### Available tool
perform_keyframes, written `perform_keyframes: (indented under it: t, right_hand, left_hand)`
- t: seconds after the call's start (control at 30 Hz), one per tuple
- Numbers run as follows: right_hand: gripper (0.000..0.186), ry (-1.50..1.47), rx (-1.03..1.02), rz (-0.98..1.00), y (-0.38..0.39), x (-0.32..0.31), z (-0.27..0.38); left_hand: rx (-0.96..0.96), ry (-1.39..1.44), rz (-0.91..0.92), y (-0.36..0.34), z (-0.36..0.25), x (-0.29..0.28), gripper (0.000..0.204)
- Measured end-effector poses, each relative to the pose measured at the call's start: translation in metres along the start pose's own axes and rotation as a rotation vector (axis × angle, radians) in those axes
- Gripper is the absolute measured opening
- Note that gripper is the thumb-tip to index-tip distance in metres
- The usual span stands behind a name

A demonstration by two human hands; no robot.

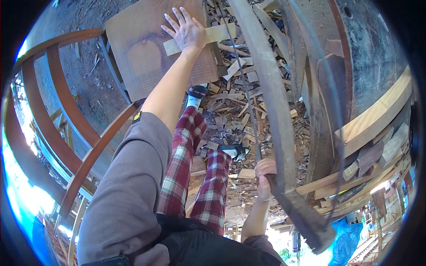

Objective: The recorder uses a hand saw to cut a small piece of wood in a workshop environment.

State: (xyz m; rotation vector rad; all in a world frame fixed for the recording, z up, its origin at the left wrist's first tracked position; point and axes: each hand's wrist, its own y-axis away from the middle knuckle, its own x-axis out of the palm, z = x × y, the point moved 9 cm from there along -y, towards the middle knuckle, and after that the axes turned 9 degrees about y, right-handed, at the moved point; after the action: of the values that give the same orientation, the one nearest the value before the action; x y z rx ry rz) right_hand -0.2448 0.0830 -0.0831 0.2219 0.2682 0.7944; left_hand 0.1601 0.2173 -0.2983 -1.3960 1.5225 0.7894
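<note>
My left hand (188, 33) lies with fingers spread on a pale wooden strip (217, 33), which rests across a square brown board (124, 31) at the top of the view. My right hand (265, 175), lower right, grips a large bow saw (273, 111) by its wooden end. The saw's thin blade runs up past the right end of the strip; whether it touches the strip I cannot tell. My legs in plaid trousers and my sandalled feet are below the board.
Curved brown wooden frames (64, 86) stand along the left. Offcuts and chips (242, 95) litter the ground beneath me. Stacked planks (377, 115) and upright boards (326, 88) line the right, with a blue plastic sheet (344, 239) at lower right.
</note>
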Motion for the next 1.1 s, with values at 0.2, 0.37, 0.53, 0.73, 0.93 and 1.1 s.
perform_keyframes:
  t: [0.2, 0.37, 0.53, 0.73, 0.93, 1.1]
  right_hand:
    - [0.014, -0.065, -0.089, 0.153, -0.007, 0.03, 0.031]
    - [0.017, -0.13, 0.008, 0.124, -0.007, 0.031, 0.045]
    - [0.015, -0.306, 0.194, 0.164, -0.039, 0.026, 0.077]
    - [0.014, 0.02, 0.198, 0.239, -0.074, 0.043, 0.11]
    - [0.021, 0.144, -0.034, 0.276, -0.04, 0.03, 0.065]
    - [0.022, 0.275, -0.192, 0.27, 0.002, 0.027, -0.007]
  left_hand:
    - [0.022, 0.047, -0.057, 0.0, -0.002, -0.006, 0.059]
    - [0.052, 0.038, -0.017, 0.008, -0.002, -0.004, 0.058]
    - [0.113, 0.02, 0.034, 0.008, -0.013, -0.003, 0.058]
    - [0.137, 0.01, 0.073, 0.009, -0.016, -0.003, 0.059]
    - [0.094, -0.069, 0.113, 0.006, -0.018, -0.002, 0.064]
    - [0.136, 0.304, -0.002, 0.011, -0.004, -0.012, 0.067]
